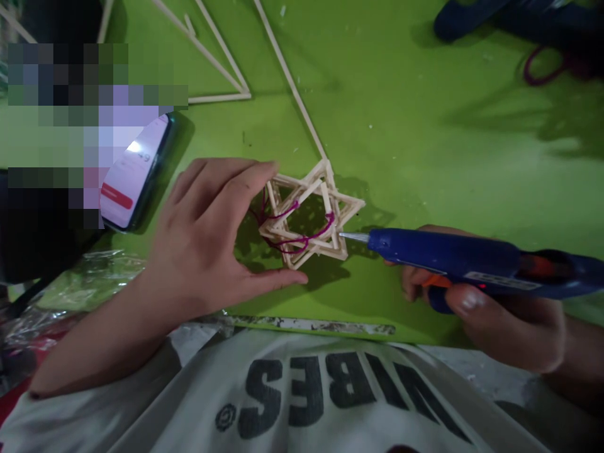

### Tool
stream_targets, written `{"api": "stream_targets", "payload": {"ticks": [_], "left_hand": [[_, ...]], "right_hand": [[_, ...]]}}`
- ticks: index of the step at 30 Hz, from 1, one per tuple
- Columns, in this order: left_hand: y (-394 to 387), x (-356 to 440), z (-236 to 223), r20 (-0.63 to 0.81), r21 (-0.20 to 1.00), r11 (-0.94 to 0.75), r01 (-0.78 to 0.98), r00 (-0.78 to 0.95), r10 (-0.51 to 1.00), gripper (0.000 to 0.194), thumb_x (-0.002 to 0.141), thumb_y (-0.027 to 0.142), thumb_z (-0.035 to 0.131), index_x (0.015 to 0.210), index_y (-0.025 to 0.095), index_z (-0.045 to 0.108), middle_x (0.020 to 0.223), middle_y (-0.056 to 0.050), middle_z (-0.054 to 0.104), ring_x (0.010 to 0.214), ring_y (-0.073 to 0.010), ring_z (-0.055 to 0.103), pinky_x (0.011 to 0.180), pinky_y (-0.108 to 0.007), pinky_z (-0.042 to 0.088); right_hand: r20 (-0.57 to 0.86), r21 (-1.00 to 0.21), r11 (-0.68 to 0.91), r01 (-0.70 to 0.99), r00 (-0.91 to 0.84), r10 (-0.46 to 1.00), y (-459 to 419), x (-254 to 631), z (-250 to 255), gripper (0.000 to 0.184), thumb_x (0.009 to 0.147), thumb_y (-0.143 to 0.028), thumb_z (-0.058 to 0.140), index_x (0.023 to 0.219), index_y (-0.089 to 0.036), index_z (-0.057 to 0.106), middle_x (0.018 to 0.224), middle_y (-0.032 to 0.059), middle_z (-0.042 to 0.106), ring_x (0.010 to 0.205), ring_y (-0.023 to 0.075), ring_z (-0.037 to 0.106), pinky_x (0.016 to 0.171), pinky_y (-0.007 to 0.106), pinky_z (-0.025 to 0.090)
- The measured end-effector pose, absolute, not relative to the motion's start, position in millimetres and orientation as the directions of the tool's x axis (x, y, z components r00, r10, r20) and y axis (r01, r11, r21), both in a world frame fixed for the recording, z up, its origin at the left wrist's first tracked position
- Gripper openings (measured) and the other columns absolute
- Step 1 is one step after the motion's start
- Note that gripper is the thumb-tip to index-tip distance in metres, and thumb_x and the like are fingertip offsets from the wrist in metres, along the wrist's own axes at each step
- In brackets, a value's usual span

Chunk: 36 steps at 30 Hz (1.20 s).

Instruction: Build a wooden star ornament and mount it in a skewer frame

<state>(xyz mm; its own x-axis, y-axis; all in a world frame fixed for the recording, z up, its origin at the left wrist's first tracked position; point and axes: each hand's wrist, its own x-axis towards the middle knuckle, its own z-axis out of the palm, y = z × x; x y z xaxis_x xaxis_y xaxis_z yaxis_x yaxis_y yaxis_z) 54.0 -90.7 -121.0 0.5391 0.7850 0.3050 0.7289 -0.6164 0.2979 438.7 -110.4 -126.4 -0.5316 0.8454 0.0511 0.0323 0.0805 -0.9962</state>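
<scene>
While the left hand (202, 233) is holding a wooden star (326, 198), the right hand (509, 327) is aiming a glue gun (443, 251)

Over the green surface (401, 157), the star is carrying purple string (306, 240). The left grip is pinching the star's edges between fingers and thumb; the right is wrapping around the gun. The nozzle (356, 237) is meeting or nearly meeting the star's right side. A phone (136, 182) is lying near the left hand.

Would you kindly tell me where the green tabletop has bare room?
The widest bare patch of tabletop lies between the long stick and the dark blue object, above the glue gun. Space is crowded around the stick star, left hand and phone.
</scene>
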Motion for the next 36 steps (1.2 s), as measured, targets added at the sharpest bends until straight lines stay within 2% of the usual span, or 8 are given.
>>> {"api": "stream_targets", "payload": {"ticks": [4,7,10,14,18,26,32,36], "left_hand": [[-91,55,-122,0.320,0.298,-0.615,0.730,0.531,0.785,0.121,0.100,0.111,0.063,0.183,0.023,0.055,0.154,-0.016,0.077,0.139,-0.0418,0.079,0.117,-0.070,0.073],[-91,57,-122,0.321,0.317,-0.601,0.734,0.513,0.796,0.121,0.098,0.113,0.064,0.183,0.027,0.056,0.153,-0.015,0.078,0.138,-0.0418,0.079,0.117,-0.070,0.073],[-93,59,-122,0.302,0.342,-0.583,0.737,0.501,0.811,0.123,0.096,0.113,0.066,0.180,0.024,0.058,0.154,-0.018,0.077,0.137,-0.0444,0.078,0.116,-0.072,0.072],[-94,59,-123,0.300,0.348,-0.574,0.741,0.492,0.818,0.125,0.093,0.116,0.064,0.184,0.030,0.054,0.155,-0.016,0.076,0.139,-0.0450,0.077,0.117,-0.074,0.070],[-94,58,-121,0.297,0.334,-0.574,0.747,0.495,0.817,0.125,0.095,0.115,0.063,0.181,0.025,0.058,0.155,-0.019,0.077,0.138,-0.0457,0.078,0.117,-0.073,0.070],[-92,57,-120,0.286,0.330,-0.586,0.740,0.514,0.809,0.128,0.093,0.114,0.066,0.182,0.023,0.056,0.155,-0.020,0.077,0.136,-0.0457,0.077,0.116,-0.071,0.071],[-91,56,-118,0.260,0.317,-0.585,0.746,0.525,0.810,0.127,0.094,0.115,0.064,0.179,0.022,0.058,0.154,-0.020,0.079,0.136,-0.0466,0.078,0.116,-0.070,0.071],[-90,55,-118,0.276,0.321,-0.590,0.741,0.523,0.807,0.128,0.091,0.116,0.066,0.181,0.024,0.057,0.154,-0.019,0.078,0.136,-0.0461,0.078,0.116,-0.070,0.071]], "right_hand": [[0.045,-0.998,0.065,0.022,-0.501,0.864,-114,440,-127,0.010,0.108,-0.021,0.077,0.112,-0.023,0.085,0.096,0.0085,0.082,0.075,0.0208,0.077,0.063,0.034,0.066],[-0.039,-0.999,-0.032,0.021,-0.479,0.877,-119,440,-126,0.010,0.112,-0.026,0.077,0.114,-0.026,0.087,0.094,0.0081,0.082,0.074,0.0226,0.077,0.062,0.037,0.065],[-0.072,-0.997,-0.064,0.033,-0.467,0.881,-121,439,-125,0.011,0.112,-0.029,0.078,0.115,-0.030,0.088,0.092,0.0076,0.082,0.075,0.0261,0.078,0.062,0.041,0.064],[-0.066,-0.998,-0.049,0.048,-0.465,0.883,-120,438,-125,0.012,0.114,-0.031,0.078,0.113,-0.032,0.089,0.090,0.0078,0.081,0.080,0.0290,0.079,0.065,0.045,0.065],[-0.057,-0.998,-0.035,0.055,-0.469,0.881,-120,439,-125,0.013,0.113,-0.028,0.077,0.116,-0.031,0.089,0.091,0.0075,0.082,0.083,0.0289,0.081,0.066,0.043,0.065],[-0.065,-0.997,-0.041,0.062,-0.469,0.881,-120,438,-125,0.008,0.112,-0.028,0.079,0.113,-0.030,0.087,0.087,0.0061,0.082,0.082,0.0277,0.081,0.062,0.040,0.064],[-0.063,-0.998,-0.042,0.056,-0.468,0.882,-121,439,-128,0.007,0.110,-0.032,0.081,0.107,-0.031,0.087,0.087,0.0065,0.080,0.075,0.0268,0.075,0.058,0.042,0.060],[-0.068,-0.997,-0.047,0.057,-0.457,0.887,-123,439,-127,0.008,0.112,-0.030,0.079,0.109,-0.031,0.086,0.088,0.0060,0.080,0.082,0.0270,0.079,0.062,0.040,0.061]]}}
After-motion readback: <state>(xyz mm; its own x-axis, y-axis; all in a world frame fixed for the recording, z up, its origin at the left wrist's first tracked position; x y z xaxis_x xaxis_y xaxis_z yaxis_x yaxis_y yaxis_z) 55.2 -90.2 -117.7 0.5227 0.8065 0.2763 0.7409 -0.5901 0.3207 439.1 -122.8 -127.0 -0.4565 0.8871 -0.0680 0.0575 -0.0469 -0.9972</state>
